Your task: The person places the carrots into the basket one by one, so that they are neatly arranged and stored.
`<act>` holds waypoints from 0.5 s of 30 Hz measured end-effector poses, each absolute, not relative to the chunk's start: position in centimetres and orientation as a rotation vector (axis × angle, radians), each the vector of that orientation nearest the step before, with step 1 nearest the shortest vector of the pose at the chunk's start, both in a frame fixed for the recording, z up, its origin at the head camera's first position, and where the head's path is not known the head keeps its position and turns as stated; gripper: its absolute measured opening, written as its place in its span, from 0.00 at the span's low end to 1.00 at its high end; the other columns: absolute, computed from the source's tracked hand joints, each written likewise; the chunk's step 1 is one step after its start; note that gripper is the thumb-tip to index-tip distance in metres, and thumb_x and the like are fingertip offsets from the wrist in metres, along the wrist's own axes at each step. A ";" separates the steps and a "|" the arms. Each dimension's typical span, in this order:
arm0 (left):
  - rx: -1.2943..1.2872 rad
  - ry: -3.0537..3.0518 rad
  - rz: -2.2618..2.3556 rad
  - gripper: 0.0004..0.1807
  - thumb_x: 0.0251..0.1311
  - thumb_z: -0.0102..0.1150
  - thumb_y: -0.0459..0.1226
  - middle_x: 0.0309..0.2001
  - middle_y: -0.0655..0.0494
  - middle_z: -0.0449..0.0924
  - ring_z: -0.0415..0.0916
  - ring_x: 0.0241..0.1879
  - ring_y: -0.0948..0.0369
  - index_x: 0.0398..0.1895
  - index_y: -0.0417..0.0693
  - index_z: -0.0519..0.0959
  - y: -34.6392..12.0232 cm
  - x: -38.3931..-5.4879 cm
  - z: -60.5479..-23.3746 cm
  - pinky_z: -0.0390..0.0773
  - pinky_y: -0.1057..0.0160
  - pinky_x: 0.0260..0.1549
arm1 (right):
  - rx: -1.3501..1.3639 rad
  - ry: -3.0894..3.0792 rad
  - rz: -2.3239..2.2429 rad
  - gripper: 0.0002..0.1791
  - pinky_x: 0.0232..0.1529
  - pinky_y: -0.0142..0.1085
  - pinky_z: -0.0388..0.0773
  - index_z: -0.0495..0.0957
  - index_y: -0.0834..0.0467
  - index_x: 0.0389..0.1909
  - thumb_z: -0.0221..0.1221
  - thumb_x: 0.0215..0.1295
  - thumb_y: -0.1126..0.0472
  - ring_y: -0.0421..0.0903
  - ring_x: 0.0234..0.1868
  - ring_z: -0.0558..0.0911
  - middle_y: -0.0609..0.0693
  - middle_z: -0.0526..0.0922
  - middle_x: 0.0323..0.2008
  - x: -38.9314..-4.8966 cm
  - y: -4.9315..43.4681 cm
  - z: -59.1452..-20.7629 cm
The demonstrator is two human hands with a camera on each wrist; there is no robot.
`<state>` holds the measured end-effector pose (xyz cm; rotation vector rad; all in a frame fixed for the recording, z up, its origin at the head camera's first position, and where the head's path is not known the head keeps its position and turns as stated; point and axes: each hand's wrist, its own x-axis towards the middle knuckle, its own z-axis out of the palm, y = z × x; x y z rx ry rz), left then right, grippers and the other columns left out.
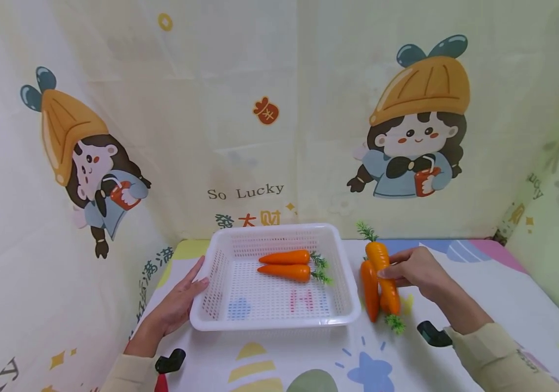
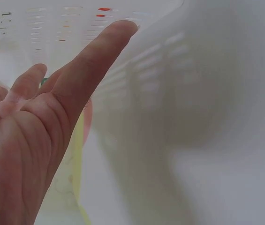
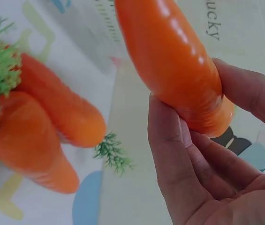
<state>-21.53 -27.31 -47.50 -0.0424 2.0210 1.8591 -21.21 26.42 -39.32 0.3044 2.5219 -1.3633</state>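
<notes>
A white plastic basket (image 1: 274, 325) stands on the table with two orange carrots (image 1: 286, 257) side by side in it, green tops to the right. Against its left wall rests my left hand (image 1: 173, 305), fingers extended; in the left wrist view the fingers (image 2: 94, 56) touch the slotted side. My right hand (image 1: 418, 272) pinches another carrot (image 3: 174, 61) between thumb and fingers, right of the basket. Beneath it in the head view, two more carrots (image 3: 59, 101) lie close together on the table, partly covered by the held one.
The table (image 1: 206, 359) has a white cover with coloured prints. Behind it hangs a cream cloth (image 1: 308, 141) with cartoon figures and lettering, also closing off both sides. Black straps or mounts (image 1: 433, 334) sit at both wrists.
</notes>
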 end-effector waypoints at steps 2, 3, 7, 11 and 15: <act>-0.043 2.015 1.859 0.39 0.75 0.56 0.54 0.84 0.54 0.55 0.71 0.73 0.43 0.78 0.97 0.45 -27.3 -21.5 -47.5 0.83 0.45 0.60 | 0.304 2.524 -1.361 0.38 0.47 0.42 0.90 0.73 0.74 0.66 0.74 0.59 0.58 0.48 0.44 0.89 0.71 0.79 0.60 -21.3 26.1 -39.2; -0.045 2.012 1.861 0.40 0.75 0.56 0.54 0.83 0.54 0.55 0.72 0.73 0.43 0.78 0.97 0.45 -27.3 -21.5 -47.5 0.84 0.45 0.60 | 0.297 2.528 -1.360 0.38 0.47 0.43 0.90 0.73 0.73 0.65 0.74 0.59 0.58 0.48 0.43 0.89 0.71 0.80 0.60 -21.3 26.0 -39.2; -0.043 2.001 1.868 0.40 0.75 0.56 0.52 0.83 0.53 0.57 0.74 0.70 0.45 0.78 0.96 0.45 -27.2 -21.5 -47.6 0.84 0.45 0.60 | 0.255 2.534 -1.371 0.37 0.47 0.44 0.90 0.74 0.73 0.65 0.75 0.58 0.58 0.47 0.42 0.89 0.70 0.81 0.59 -21.3 25.4 -39.1; -0.031 2.000 1.869 0.39 0.76 0.55 0.52 0.83 0.52 0.57 0.76 0.69 0.46 0.78 0.96 0.45 -27.2 -21.5 -47.5 0.84 0.45 0.60 | 0.223 2.540 -1.367 0.38 0.49 0.46 0.90 0.74 0.72 0.65 0.75 0.58 0.58 0.47 0.43 0.89 0.69 0.81 0.60 -21.3 24.9 -38.8; -0.032 2.002 1.870 0.39 0.76 0.55 0.52 0.83 0.53 0.57 0.75 0.70 0.45 0.78 0.96 0.45 -27.3 -21.6 -47.5 0.84 0.45 0.60 | 0.218 2.543 -1.358 0.38 0.53 0.49 0.88 0.73 0.72 0.66 0.75 0.58 0.58 0.48 0.44 0.89 0.69 0.81 0.60 -21.4 24.3 -38.4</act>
